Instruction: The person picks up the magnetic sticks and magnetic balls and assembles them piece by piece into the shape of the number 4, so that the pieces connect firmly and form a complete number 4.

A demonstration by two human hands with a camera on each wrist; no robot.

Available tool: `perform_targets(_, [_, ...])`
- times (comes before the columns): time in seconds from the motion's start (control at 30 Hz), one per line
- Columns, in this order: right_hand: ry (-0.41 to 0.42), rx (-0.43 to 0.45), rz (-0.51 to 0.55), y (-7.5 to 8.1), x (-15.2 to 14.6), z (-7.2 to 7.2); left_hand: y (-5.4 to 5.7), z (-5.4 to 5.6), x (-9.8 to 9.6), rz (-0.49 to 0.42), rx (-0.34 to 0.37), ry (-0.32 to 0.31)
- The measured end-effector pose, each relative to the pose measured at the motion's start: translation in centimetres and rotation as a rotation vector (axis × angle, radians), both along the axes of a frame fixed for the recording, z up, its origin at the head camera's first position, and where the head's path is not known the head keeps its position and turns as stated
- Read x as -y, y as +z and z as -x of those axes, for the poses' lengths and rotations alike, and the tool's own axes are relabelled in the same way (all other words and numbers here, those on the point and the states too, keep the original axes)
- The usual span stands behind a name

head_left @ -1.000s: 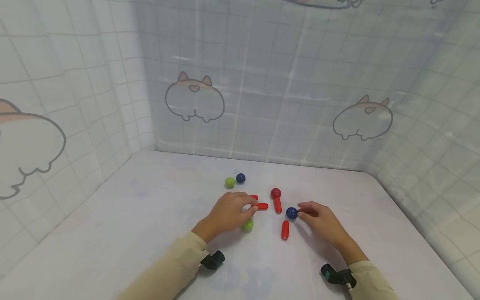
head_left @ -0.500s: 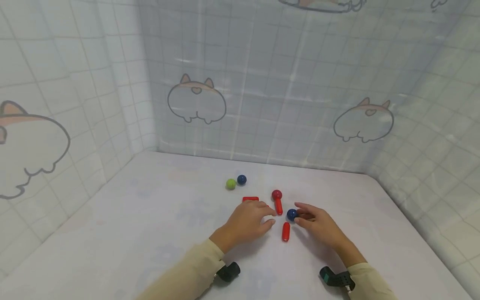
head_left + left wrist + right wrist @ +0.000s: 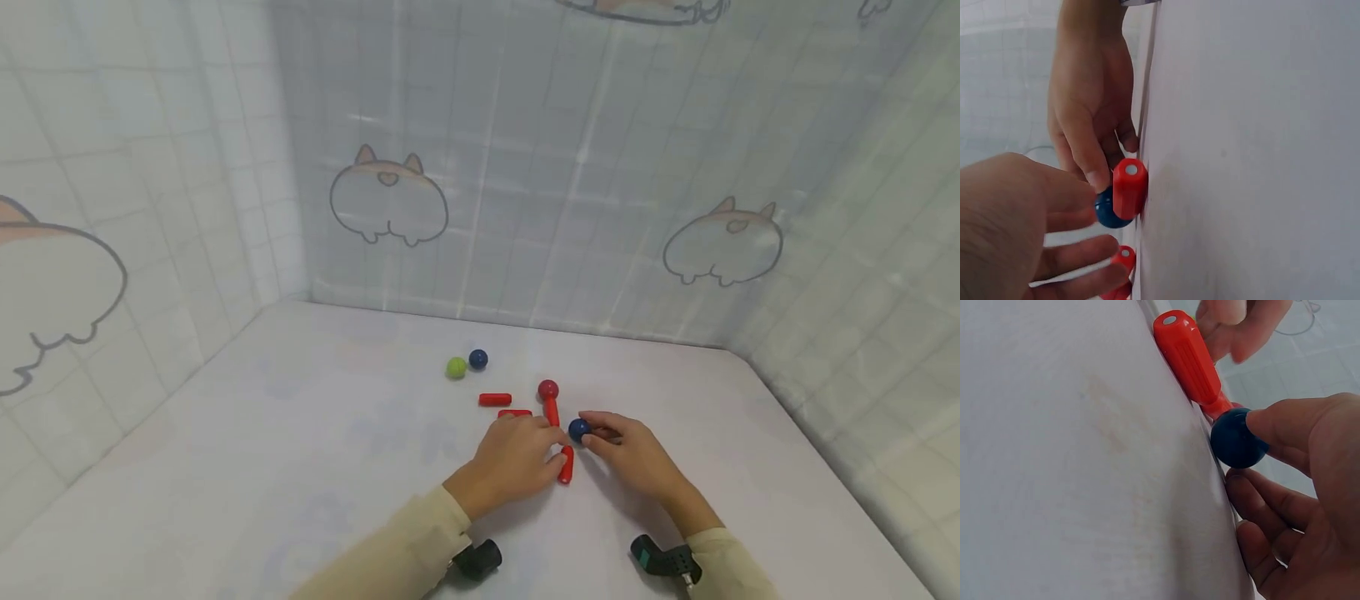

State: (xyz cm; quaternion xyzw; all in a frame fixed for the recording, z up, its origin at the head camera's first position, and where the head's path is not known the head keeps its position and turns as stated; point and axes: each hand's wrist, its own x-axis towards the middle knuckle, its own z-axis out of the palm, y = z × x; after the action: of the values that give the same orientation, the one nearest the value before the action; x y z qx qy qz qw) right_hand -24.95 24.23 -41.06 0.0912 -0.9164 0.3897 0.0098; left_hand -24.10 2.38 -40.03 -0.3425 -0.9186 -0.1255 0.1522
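The right hand [image 3: 633, 454] pinches a glossy dark-blue ball [image 3: 578, 430], thumb against its side, at the white tabletop [image 3: 300, 433]. At the ball's seven o'clock lies a short, faceted red rod [image 3: 566, 469]; the left hand [image 3: 516, 458] is open beside it, fingers loosely bent and apart, though whether its thumb touches I cannot tell. At eleven o'clock, a shiny red ball [image 3: 548, 389] meets a second red rod [image 3: 551, 411]; toward ten, a lime-green ball [image 3: 456, 367].

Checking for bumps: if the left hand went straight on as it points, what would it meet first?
The left hand would likely meet the nearest red rod first, just ahead; whether they already touch is unclear.
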Motion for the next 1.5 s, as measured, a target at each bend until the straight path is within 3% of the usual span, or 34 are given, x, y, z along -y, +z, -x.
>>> perform_targets(0.27, [-0.007, -0.019, -0.005, 0.0, 0.3, 0.2, 0.3, -0.3, 0.0, 0.05, 0.063, 0.015])
perform_targets(0.5, [-0.026, -0.012, 0.013, -0.8, 0.8, 0.0, -0.2, -0.7, 0.3, 0.054, 0.14, 0.002])
perform_targets(0.83, [-0.032, -0.023, 0.009, -0.8, 1.2, 0.0, -0.7, -0.6, 0.3, 0.093, 0.107, -0.031])
perform_targets(1.2, [-0.034, -0.008, 0.021, -0.6, 0.0, -0.1, -0.3, -1.0, -0.3, 0.108, 0.135, -0.02])
perform_targets(1.5, [-0.038, 0.003, 0.032, -0.2, -0.3, -0.2, -0.4, -0.8, -0.6, 0.126, 0.158, -0.016])
